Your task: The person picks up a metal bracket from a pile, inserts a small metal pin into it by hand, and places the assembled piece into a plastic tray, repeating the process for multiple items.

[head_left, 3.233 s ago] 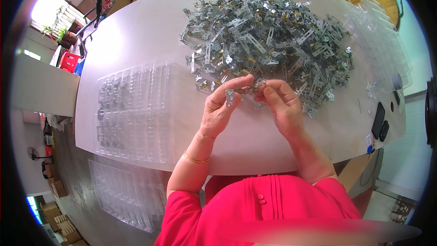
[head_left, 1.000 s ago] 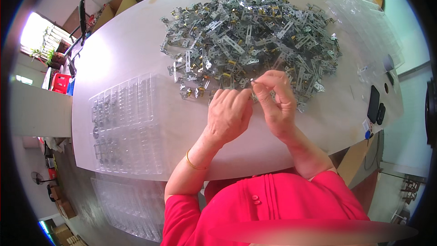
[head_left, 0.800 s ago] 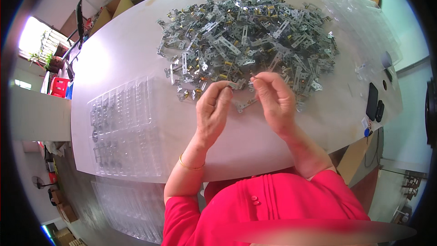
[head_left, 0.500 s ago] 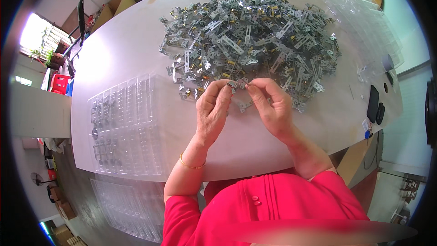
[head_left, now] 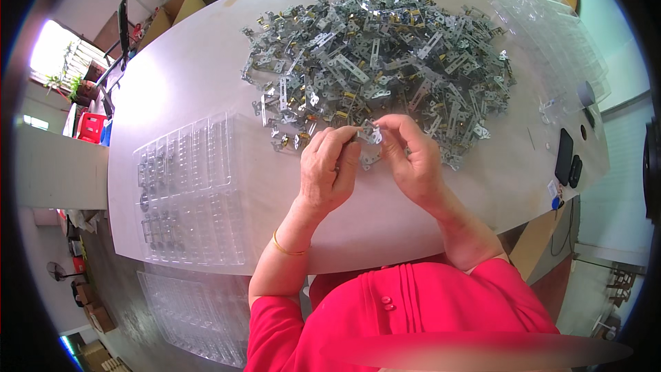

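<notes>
While both hands' fingers pinch one flat metal bracket (head_left: 370, 135) — the shiny heap (head_left: 379, 62) glints beyond.

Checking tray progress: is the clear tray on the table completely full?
No, the tray holds metal parts only along its left side; the other slots look bare.

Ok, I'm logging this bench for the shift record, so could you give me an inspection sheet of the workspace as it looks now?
Surface: white table, well lit.
Job's things: small metal bracket held between both hands at the near edge of a large pile of metal brackets; clear plastic compartment tray at the person's left, some cells filled.
Clutter: stacked clear trays at far right; two dark oblong objects.
Grips: left hand and right hand both pinch the bracket.
Cables: nothing seen.
Surroundings: more clear trays below the table edge; cardboard boxes beyond.
</notes>
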{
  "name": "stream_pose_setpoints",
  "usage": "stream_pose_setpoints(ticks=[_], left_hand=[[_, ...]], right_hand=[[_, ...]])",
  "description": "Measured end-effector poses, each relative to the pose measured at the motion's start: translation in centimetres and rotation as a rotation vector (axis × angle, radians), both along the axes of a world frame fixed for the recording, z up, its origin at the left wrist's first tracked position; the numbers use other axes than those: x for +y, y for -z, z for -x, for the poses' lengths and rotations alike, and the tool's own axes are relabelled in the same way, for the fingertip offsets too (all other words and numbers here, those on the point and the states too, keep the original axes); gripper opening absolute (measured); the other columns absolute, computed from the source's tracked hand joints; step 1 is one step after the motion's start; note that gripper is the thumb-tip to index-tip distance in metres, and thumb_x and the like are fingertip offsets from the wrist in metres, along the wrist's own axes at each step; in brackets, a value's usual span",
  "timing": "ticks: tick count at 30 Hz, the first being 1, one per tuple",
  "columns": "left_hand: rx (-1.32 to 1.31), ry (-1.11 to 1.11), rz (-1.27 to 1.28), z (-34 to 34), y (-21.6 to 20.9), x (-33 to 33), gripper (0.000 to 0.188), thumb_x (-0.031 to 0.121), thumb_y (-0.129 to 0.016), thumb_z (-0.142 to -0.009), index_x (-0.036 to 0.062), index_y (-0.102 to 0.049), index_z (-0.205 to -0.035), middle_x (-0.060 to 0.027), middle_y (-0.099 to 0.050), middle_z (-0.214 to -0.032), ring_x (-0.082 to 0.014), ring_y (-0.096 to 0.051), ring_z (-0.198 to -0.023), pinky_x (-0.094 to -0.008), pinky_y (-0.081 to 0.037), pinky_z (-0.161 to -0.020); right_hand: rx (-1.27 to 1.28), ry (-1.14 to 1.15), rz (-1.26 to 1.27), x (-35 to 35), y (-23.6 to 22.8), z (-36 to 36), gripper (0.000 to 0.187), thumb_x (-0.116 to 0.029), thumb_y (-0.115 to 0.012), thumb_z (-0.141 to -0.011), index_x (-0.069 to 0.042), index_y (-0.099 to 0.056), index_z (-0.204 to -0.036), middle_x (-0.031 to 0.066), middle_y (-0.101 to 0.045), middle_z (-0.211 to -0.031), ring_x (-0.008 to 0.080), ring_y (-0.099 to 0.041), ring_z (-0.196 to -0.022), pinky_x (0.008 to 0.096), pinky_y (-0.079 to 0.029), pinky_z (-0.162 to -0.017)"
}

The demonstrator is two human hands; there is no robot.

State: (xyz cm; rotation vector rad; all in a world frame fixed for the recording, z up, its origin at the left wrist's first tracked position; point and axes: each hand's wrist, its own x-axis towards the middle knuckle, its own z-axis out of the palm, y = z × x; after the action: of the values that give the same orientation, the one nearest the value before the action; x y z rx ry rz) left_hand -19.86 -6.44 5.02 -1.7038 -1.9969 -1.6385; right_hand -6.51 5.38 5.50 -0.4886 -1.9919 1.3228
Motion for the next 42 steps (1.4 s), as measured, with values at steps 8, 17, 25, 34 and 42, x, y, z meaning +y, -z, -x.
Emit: stream_pose_setpoints(ticks=[8,17,25,34,42], left_hand=[[0.160,0.015,-0.012,0.0,-0.1,0.2,0.020,-0.003,-0.066,-0.086,0.0004,-0.065,-0.105,-0.0104,-0.062,-0.082,-0.0264,-0.056,-0.067,-0.0364,-0.044,-0.061],[0.223,0.085,0.034,-0.6,0.1,0.4,0.026,0.001,-0.071,-0.082,0.0017,-0.063,-0.107,-0.0098,-0.062,-0.082,-0.0280,-0.057,-0.069,-0.0388,-0.045,-0.064],[0.229,-0.049,-0.016,-0.8,0.2,0.6,0.030,0.000,-0.073,-0.080,0.0012,-0.064,-0.109,-0.0077,-0.061,-0.078,-0.0254,-0.057,-0.067,-0.0372,-0.044,-0.063],[0.149,0.006,-0.090,-0.6,-0.6,0.4,0.033,0.001,-0.070,-0.079,0.0001,-0.065,-0.112,-0.0145,-0.065,-0.096,-0.0266,-0.063,-0.081,-0.0353,-0.050,-0.073],[-0.890,0.472,0.240,-0.4,-1.4,-0.7,0.047,0.009,-0.057,-0.097,-0.0053,-0.050,-0.141,-0.0141,-0.066,-0.123,-0.0174,-0.067,-0.098,-0.0291,-0.053,-0.078]], right_hand=[[0.058,-0.205,0.509,0.6,-1.6,-0.2,0.018,-0.004,-0.051,-0.102,-0.003,-0.064,-0.115,0.0033,-0.067,-0.102,0.0085,-0.061,-0.086,0.0252,-0.052,-0.079],[0.118,-0.176,0.220,1.3,0.8,0.3,0.014,-0.007,-0.061,-0.100,-0.004,-0.064,-0.114,0.0018,-0.065,-0.102,0.0075,-0.059,-0.093,0.0236,-0.049,-0.082],[0.177,-0.159,0.312,1.0,0.5,0.2,0.014,-0.008,-0.060,-0.103,-0.003,-0.063,-0.116,0.0013,-0.065,-0.103,0.0069,-0.061,-0.094,0.0237,-0.051,-0.084],[0.173,-0.133,0.400,1.3,0.3,0.2,0.012,-0.009,-0.059,-0.103,-0.003,-0.063,-0.113,0.0014,-0.066,-0.094,0.0065,-0.063,-0.084,0.0240,-0.056,-0.073],[0.210,-0.126,0.384,1.6,-0.4,0.0,0.012,-0.010,-0.058,-0.104,-0.004,-0.062,-0.114,0.0021,-0.066,-0.096,0.0088,-0.065,-0.081,0.0247,-0.056,-0.076]])
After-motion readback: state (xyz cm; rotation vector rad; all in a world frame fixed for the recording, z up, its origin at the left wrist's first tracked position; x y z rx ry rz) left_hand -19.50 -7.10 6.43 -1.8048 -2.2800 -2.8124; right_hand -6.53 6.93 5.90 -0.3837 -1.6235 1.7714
